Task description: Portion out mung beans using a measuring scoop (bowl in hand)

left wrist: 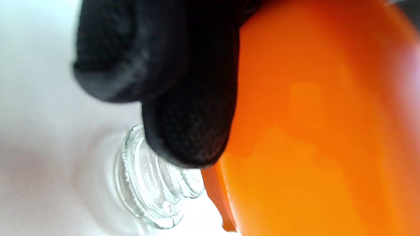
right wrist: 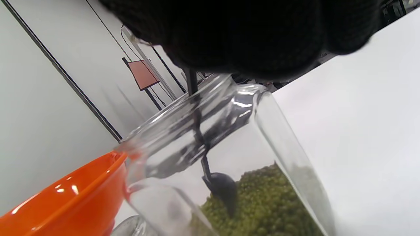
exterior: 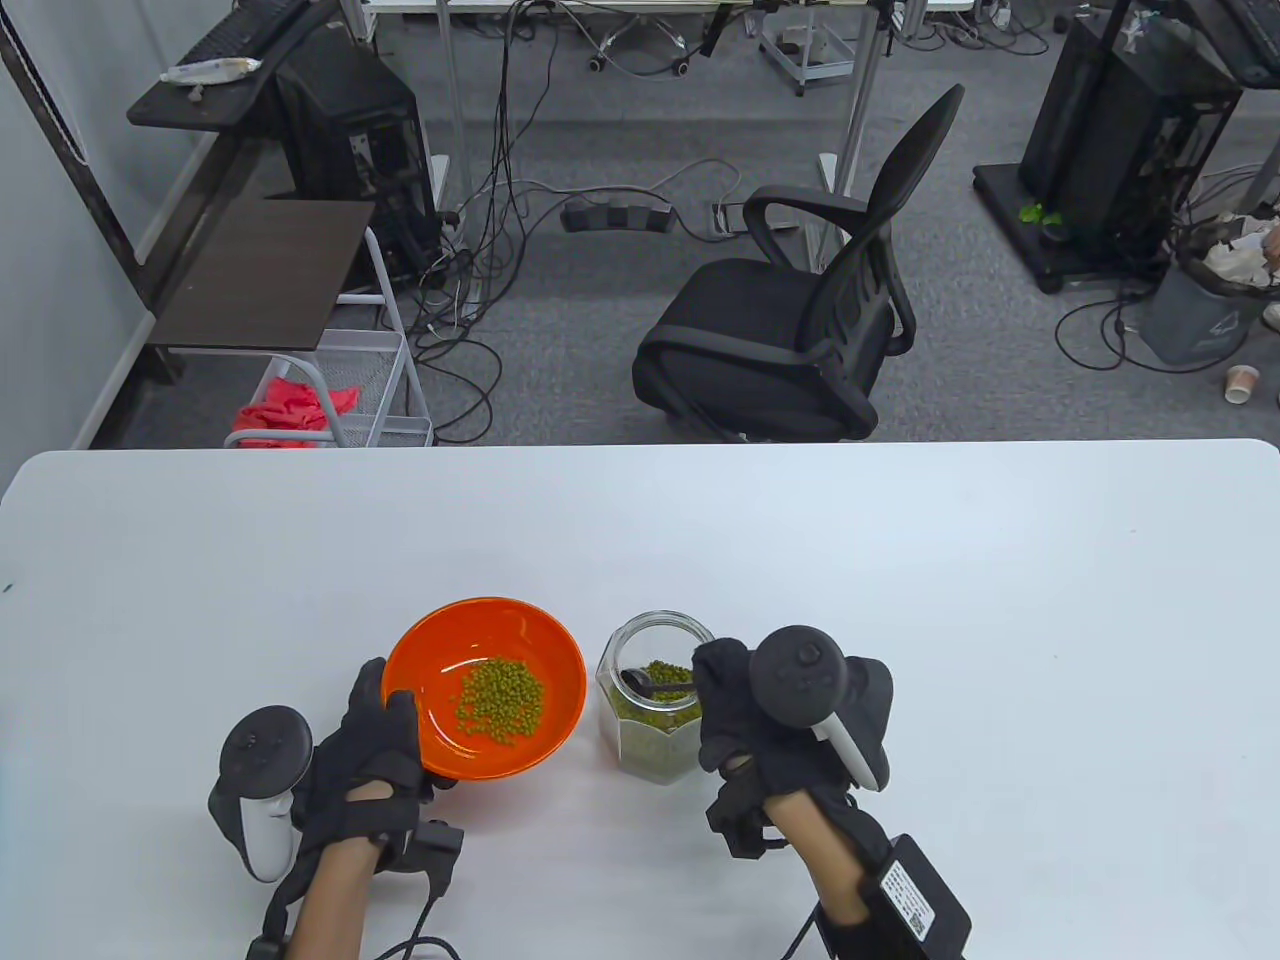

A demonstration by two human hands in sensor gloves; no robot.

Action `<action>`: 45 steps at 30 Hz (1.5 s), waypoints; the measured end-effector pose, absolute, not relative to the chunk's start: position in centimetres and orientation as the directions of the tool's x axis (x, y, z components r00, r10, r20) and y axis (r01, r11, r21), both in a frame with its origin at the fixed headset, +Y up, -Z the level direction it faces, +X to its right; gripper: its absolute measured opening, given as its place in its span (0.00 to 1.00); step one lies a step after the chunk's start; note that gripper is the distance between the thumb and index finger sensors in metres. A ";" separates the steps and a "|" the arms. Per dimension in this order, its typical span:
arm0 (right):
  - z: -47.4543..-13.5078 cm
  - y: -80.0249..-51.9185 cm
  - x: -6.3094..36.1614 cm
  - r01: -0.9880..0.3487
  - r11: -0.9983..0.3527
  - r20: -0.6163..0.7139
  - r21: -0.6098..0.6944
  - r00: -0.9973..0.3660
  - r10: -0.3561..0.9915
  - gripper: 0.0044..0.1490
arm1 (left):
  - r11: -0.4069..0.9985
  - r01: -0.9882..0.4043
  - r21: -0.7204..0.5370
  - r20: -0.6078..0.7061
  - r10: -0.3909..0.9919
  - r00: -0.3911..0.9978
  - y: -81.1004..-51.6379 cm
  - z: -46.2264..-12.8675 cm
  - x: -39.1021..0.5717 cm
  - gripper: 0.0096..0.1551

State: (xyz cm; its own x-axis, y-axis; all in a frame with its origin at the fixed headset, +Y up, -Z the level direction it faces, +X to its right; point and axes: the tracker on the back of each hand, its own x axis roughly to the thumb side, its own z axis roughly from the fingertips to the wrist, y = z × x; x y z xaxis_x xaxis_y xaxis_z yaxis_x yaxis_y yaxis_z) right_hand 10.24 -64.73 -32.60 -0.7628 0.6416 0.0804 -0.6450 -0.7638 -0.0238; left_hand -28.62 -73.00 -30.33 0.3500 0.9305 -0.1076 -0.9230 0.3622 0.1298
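Observation:
An orange bowl (exterior: 530, 640) with a small pile of mung beans (exterior: 500, 698) is held tilted above the table by my left hand (exterior: 385, 735), which grips its near-left rim. In the left wrist view the gloved fingers (left wrist: 183, 108) press the bowl's underside (left wrist: 321, 131). A glass jar (exterior: 655, 715) partly full of mung beans stands right of the bowl. My right hand (exterior: 740, 700) holds a black measuring scoop (exterior: 645, 683) with its head inside the jar. In the right wrist view the scoop (right wrist: 221, 188) dips into the beans (right wrist: 272, 206) in the jar (right wrist: 282, 137).
The white table (exterior: 900, 560) stretches far to the right and back. A black office chair (exterior: 800, 320) stands beyond the far edge. A glass jar lid or neck (left wrist: 147, 190) shows under the bowl in the left wrist view.

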 end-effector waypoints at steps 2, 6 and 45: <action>-32.8 -64.9 10.6 -0.689 -0.725 0.065 0.001 -0.723 0.688 0.24 | 0.361 -0.924 0.128 -0.108 0.931 0.349 -73.0 -30.3 -28.6 0.39; -33.1 -65.3 11.6 -0.782 -0.623 0.017 0.029 -0.623 0.782 0.24 | 0.363 -0.923 0.129 -0.107 0.930 0.351 -73.0 -30.3 -28.6 0.39; -34.1 -66.5 19.6 -0.990 -0.141 -0.226 0.021 -0.142 0.964 0.25 | 0.364 -0.922 0.133 -0.114 0.930 0.350 -73.0 -30.3 -28.6 0.39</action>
State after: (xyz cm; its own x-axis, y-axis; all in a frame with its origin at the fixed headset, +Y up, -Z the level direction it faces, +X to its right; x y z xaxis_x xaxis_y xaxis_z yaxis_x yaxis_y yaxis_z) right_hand 19.59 -66.47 -34.09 -0.1425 0.9637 -0.2259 -0.9897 -0.1413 0.0214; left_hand -28.65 -73.01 -30.31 0.3502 0.9298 -0.1137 -0.9220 0.3636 0.1333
